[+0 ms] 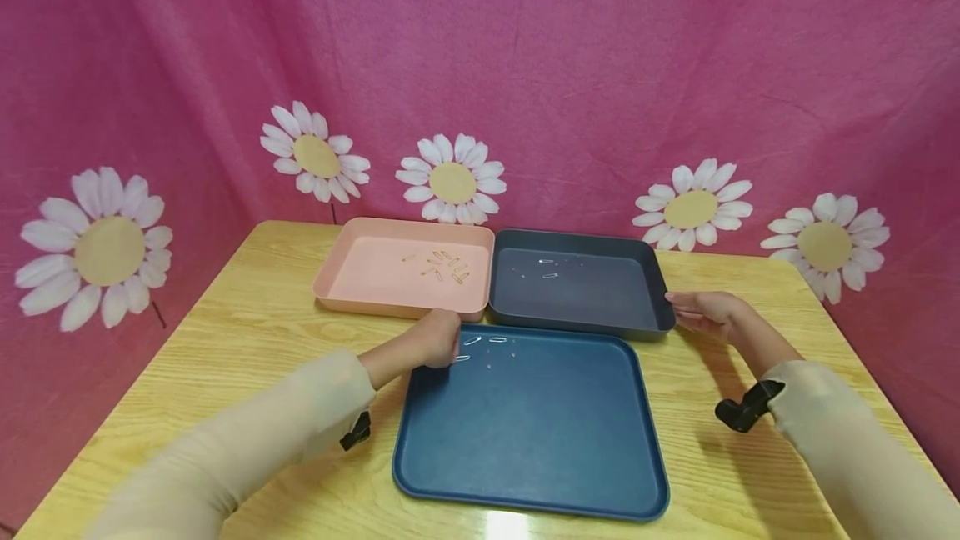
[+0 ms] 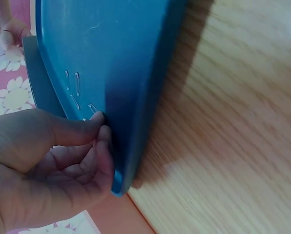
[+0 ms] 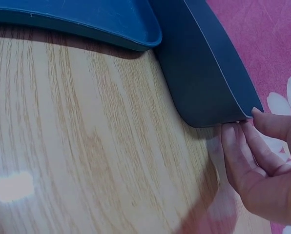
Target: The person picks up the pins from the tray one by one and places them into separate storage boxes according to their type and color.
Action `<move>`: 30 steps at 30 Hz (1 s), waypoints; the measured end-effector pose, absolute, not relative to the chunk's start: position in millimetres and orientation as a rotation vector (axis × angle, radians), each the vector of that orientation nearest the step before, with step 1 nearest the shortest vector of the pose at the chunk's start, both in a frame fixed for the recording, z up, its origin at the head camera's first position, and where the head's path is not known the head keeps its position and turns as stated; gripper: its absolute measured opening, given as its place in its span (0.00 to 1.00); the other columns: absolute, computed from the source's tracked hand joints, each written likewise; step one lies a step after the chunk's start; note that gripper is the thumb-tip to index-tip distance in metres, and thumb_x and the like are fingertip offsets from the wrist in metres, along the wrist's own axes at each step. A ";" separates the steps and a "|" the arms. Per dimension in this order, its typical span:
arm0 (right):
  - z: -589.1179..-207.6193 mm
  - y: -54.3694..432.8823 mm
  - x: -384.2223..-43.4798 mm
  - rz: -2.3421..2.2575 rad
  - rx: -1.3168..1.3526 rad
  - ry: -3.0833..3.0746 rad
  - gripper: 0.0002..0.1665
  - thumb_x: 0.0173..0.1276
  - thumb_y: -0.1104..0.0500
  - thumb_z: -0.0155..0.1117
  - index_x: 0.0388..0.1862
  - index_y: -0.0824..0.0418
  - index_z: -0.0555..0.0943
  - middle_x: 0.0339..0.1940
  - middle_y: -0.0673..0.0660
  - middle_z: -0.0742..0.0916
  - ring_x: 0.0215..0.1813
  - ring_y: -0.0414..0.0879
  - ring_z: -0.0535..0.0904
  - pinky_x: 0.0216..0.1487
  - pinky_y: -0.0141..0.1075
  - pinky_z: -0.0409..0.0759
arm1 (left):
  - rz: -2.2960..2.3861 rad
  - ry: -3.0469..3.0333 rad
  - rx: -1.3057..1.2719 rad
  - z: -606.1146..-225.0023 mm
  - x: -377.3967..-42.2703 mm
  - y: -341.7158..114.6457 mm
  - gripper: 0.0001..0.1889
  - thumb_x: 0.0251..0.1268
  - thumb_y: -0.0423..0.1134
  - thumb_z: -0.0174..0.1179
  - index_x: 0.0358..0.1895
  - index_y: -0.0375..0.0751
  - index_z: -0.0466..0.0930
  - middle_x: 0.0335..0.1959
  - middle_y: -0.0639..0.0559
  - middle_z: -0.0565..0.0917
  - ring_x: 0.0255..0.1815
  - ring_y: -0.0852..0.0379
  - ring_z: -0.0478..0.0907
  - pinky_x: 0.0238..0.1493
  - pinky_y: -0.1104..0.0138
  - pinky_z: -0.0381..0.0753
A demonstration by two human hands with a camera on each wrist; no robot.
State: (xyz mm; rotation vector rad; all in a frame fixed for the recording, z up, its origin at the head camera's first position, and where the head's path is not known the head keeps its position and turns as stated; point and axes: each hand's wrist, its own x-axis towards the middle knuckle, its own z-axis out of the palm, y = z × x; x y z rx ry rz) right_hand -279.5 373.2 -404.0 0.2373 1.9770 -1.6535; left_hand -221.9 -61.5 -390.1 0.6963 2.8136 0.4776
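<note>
At the far left corner of the blue tray (image 1: 540,423), my left hand (image 1: 438,338) has its thumb and forefinger together on a silver safety pin (image 2: 92,107), whose lower end is hidden by the thumb tip. Several more silver safety pins (image 2: 77,84) lie beside it on the tray, with tiny pale specks near them. My right hand (image 1: 705,312) holds the right wall of the dark grey tray (image 1: 577,294): in the right wrist view the thumb is over the rim and the fingers are against the outside. Two silver pins (image 1: 551,276) and small specks lie inside it.
A pink tray (image 1: 367,273) with several gold safety pins (image 1: 440,277) stands at the back left, side by side with the dark grey tray. All three trays sit on a wooden table (image 1: 225,340). Behind it hangs a pink curtain (image 1: 525,65) with daisies.
</note>
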 end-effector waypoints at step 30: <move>-405.6 362.9 -274.2 -1.579 0.342 2.058 0.42 0.73 0.54 0.53 0.74 0.76 0.48 0.39 0.43 0.80 0.35 0.27 0.79 0.43 0.25 0.83 | 0.393 2.785 0.465 -389.1 -220.6 -54.5 0.16 0.57 0.26 0.55 0.15 0.41 0.63 0.17 0.51 0.64 0.23 0.54 0.65 0.21 0.70 0.63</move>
